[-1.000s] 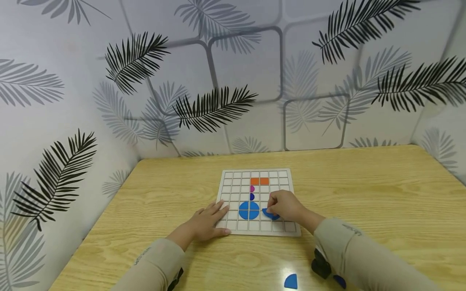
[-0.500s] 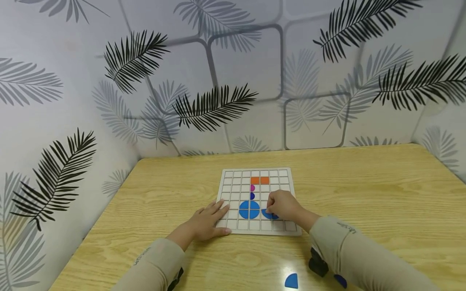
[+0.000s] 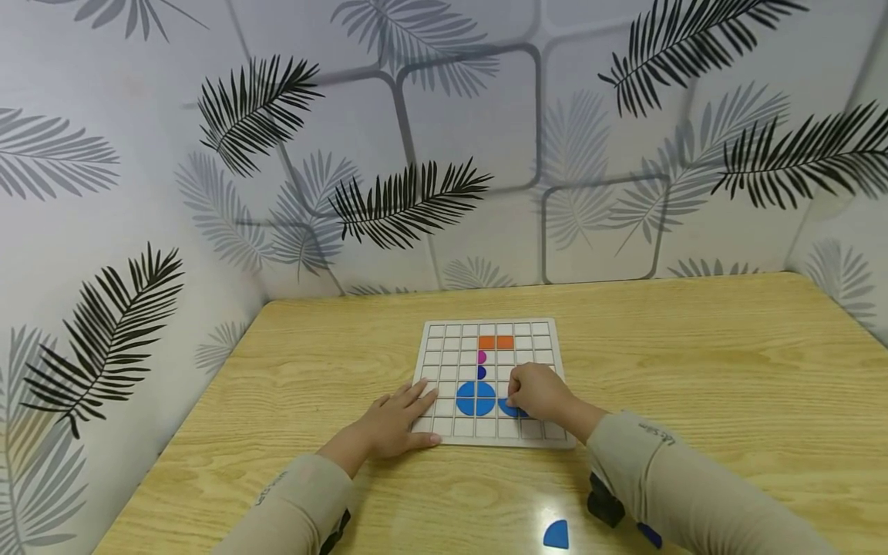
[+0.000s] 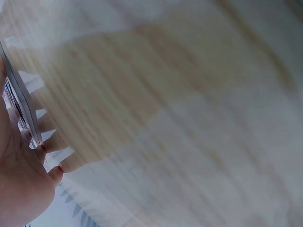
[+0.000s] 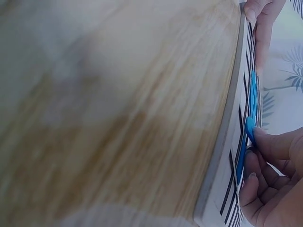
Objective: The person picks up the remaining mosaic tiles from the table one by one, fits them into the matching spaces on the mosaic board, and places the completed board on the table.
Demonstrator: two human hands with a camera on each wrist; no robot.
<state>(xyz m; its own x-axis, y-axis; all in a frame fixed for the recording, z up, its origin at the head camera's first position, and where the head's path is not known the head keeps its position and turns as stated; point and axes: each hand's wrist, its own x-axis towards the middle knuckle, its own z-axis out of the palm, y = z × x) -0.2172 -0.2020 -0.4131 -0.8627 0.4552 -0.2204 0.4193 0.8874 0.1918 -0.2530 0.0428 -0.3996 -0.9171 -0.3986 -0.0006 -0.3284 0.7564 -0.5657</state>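
A white grid board [image 3: 444,434] lies on the table. My left hand [image 3: 400,422] rests on its left edge with the fingers spread and nothing held. My right hand [image 3: 543,393] pinches a blue quarter-circle tile [image 5: 249,130] between thumb and fingertips, low over the right part of the grid. In the right wrist view, that tile is tilted up, and another blue tile [image 5: 241,163] lies beside it under the fingers. Left of the right hand, blue quarter tiles form a full circle [image 3: 466,406]. Above it are a dark blue half-round tile [image 3: 482,372], a magenta one [image 3: 482,357] and two orange squares [image 3: 487,342].
A loose blue quarter-circle tile [image 3: 556,534] lies on the wooden table [image 3: 312,347] near the front. A dark blue piece [image 3: 650,535] shows partly under the right sleeve. Behind the table stands a leaf-patterned wall [image 3: 472,231].
My right hand has shifted slightly left, and the blue tile sits lower and flatter against the grid. My left hand has stayed on the board's edge.
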